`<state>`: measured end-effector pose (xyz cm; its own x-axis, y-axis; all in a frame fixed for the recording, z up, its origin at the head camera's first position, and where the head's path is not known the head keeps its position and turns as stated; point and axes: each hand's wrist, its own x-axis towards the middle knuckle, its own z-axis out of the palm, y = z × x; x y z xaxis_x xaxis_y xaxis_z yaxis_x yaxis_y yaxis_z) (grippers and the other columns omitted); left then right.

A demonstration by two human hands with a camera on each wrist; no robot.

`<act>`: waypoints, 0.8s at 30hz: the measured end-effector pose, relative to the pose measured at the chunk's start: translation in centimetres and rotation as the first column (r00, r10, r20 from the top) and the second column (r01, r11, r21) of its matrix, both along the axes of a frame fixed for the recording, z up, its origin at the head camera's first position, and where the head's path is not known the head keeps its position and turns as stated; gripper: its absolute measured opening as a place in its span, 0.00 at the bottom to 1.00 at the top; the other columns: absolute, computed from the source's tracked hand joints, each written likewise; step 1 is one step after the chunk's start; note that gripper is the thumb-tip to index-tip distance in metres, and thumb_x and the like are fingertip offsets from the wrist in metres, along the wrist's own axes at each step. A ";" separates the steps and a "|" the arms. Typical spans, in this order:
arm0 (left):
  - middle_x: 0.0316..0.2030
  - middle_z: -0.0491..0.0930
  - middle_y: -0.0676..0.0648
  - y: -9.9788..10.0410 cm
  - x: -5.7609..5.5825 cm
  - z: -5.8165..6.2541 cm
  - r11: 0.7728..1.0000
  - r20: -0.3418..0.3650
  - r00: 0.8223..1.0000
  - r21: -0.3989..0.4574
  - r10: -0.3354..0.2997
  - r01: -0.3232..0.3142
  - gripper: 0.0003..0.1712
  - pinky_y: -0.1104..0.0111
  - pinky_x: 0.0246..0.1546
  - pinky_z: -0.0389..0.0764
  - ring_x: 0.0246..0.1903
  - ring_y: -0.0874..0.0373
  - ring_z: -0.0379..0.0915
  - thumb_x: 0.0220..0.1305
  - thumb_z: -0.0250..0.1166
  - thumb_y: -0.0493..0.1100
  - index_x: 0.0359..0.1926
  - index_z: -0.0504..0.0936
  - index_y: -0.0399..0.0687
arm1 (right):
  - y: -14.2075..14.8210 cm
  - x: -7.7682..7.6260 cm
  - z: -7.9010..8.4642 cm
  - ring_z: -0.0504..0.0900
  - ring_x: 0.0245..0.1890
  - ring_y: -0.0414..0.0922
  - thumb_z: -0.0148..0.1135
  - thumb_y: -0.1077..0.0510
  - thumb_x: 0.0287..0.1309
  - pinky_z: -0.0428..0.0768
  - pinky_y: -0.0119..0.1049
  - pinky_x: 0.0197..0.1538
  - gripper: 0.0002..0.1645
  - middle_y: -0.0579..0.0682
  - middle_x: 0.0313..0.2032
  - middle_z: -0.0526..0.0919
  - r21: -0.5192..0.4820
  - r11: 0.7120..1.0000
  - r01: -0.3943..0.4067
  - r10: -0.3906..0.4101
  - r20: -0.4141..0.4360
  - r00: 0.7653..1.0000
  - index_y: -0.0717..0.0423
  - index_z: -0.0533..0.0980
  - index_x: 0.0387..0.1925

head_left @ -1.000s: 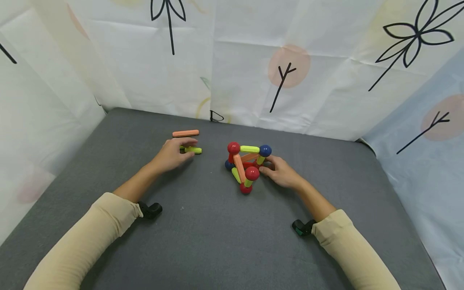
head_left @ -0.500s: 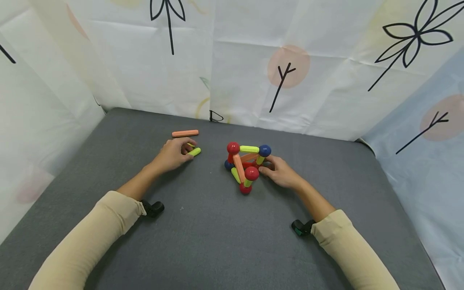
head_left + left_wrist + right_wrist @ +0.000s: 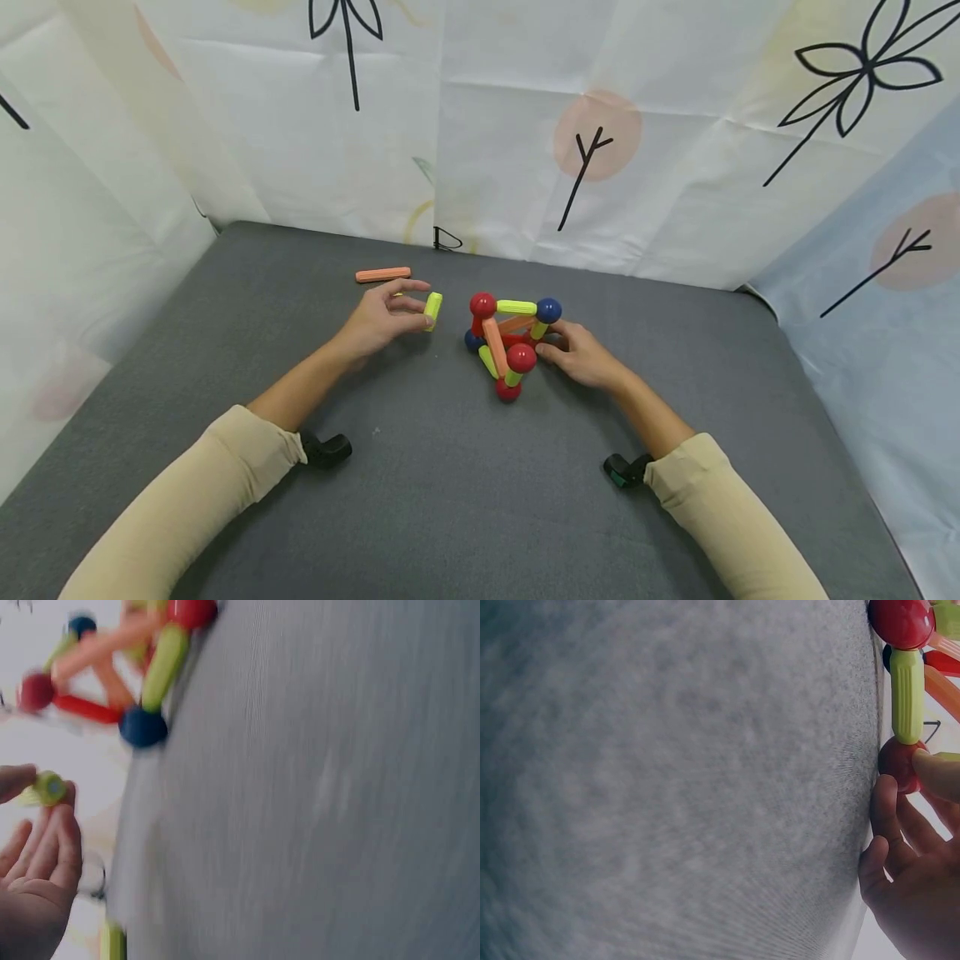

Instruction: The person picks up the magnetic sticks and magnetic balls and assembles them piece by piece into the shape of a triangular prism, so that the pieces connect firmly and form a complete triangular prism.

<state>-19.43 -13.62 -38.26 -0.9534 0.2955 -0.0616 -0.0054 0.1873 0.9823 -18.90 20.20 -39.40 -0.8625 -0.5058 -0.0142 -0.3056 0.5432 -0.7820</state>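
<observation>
My left hand (image 3: 377,322) pinches a short yellow-green magnetic rod (image 3: 433,310) between thumb and fingers, raised above the table and tilted nearly upright. One round end of that rod (image 3: 51,787) faces the camera in the left wrist view. To its right stands a frame of magnetic rods and balls (image 3: 496,348), with red and blue balls joined by yellow-green, orange and red rods. My right hand (image 3: 581,357) holds the frame's right side; in the right wrist view its thumb and fingers grip a low red ball (image 3: 898,763). Held rod and frame are apart.
A loose orange rod (image 3: 383,274) lies on the grey table (image 3: 465,500) behind my left hand. Another yellow-green rod (image 3: 114,942) shows at the lower left of the left wrist view. Patterned white cloth (image 3: 495,150) hangs along the table's back.
My left hand has taken hold of the yellow-green rod, lifted it, moved it right towards the frame and turned it more upright. The right hand and the frame stay in place.
</observation>
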 end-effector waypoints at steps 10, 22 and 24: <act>0.47 0.83 0.42 4.7 3.2 1.0 0.964 0.240 0.968 0.265 -0.073 0.008 0.25 0.53 0.56 0.77 0.44 0.52 0.83 0.64 0.68 0.36 0.60 0.74 0.33 | 0.0 0.1 0.1 0.80 0.38 0.49 0.56 0.63 0.70 0.78 0.42 0.41 0.17 0.59 0.51 0.80 0.013 1.000 -0.003 0.003 -0.006 1.000 0.65 0.73 0.57; 0.43 0.87 0.44 7.8 3.7 1.7 0.982 0.372 0.927 0.188 -0.049 -0.023 0.24 0.64 0.44 0.83 0.43 0.53 0.85 0.62 0.72 0.50 0.53 0.82 0.40 | 0.1 0.1 0.0 0.80 0.38 0.49 0.56 0.62 0.71 0.78 0.42 0.41 0.19 0.60 0.52 0.80 -0.002 1.000 -0.007 0.007 -0.006 1.000 0.65 0.72 0.59; 0.42 0.87 0.44 8.0 3.8 1.8 0.983 0.374 0.927 0.178 -0.030 -0.039 0.23 0.65 0.42 0.84 0.42 0.54 0.86 0.62 0.72 0.51 0.51 0.83 0.41 | 0.1 0.1 0.1 0.80 0.38 0.49 0.56 0.62 0.71 0.78 0.42 0.41 0.19 0.60 0.52 0.80 -0.006 1.000 -0.005 0.005 -0.002 1.000 0.65 0.72 0.59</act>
<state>-15.62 -5.57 -36.43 -0.8725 0.3306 -0.3599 -0.3787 0.0080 0.9255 -18.78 20.26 -39.30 -0.8600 -0.5102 -0.0092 -0.3103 0.5371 -0.7844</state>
